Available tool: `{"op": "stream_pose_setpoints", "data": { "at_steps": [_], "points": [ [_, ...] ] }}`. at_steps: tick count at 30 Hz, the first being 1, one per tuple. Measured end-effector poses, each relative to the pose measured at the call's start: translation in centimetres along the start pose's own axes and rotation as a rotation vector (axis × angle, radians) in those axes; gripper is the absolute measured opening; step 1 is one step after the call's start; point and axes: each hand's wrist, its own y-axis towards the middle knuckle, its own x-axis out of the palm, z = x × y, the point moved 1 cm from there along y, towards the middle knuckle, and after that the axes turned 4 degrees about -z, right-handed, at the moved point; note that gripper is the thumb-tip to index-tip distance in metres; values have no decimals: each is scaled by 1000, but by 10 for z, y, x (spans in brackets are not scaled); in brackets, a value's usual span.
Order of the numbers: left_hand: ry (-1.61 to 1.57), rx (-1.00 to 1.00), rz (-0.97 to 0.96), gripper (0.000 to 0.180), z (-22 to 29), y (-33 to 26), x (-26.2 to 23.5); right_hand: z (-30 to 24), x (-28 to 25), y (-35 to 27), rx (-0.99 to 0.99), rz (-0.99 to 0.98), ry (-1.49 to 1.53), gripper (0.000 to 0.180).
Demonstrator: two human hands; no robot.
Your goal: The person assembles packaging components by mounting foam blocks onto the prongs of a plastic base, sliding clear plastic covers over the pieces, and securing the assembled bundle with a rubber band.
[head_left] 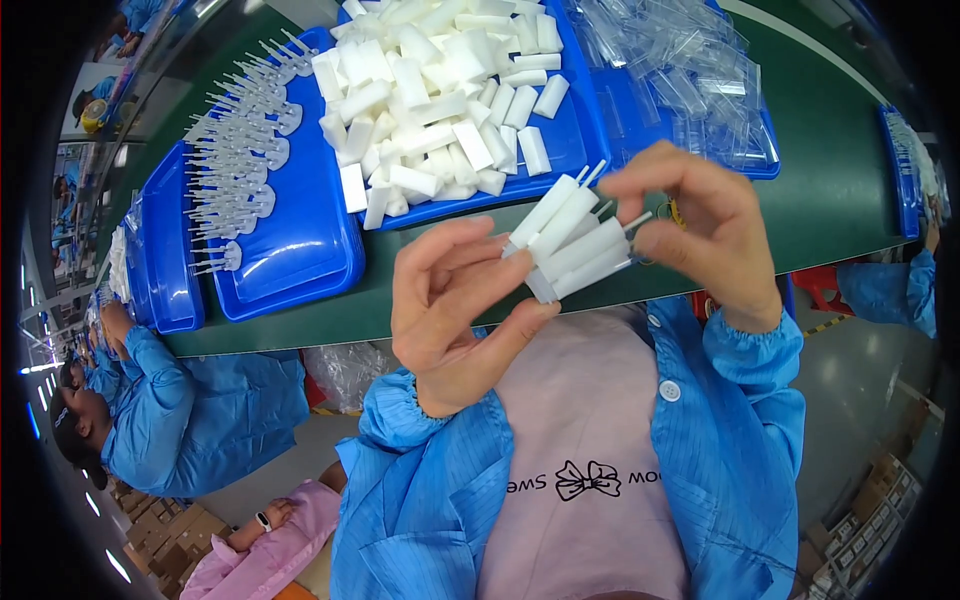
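Above the bench's front edge, my left hand (450,310) is closed round several white foam blocks (580,240) side by side. Clear plastic (541,287) shows at their lower left ends, and thin white sticks (592,173) project from their upper right ends. My right hand (705,225) is curled at those ends, its thumb and forefinger closing about one white stick (641,220). Whether both fingertips press on it is hard to see. Beyond my hands a blue tray (572,150) holds a heap of loose white foam blocks (430,100).
To the left, white pronged plastic parts (240,170) stand in rows on a blue tray (290,265). Clear plastic cases (680,70) fill another blue tray (765,160) at the far right. The green bench (830,200) runs beneath. Co-workers in blue (210,420) sit along it.
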Motion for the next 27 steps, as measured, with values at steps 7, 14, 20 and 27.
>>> {"op": "stream_pose_setpoints", "data": {
  "at_steps": [7, 14, 20, 27],
  "points": [
    [-347, -185, 146, 44, -14, 3, 5, 41, -49, 44, -104, 188, -1102, 32],
    [-374, -222, 113, 45, -22, -1, 4, 82, -45, 49, -94, 128, -1672, 45],
    [-455, -281, 131, 51, -21, -1, 3, 62, -53, 41, -154, 146, -1188, 39],
    [-293, -248, 89, 52, -18, 1, 7, 21, -22, 16, -19, 247, 188, 31]
  ]
}}
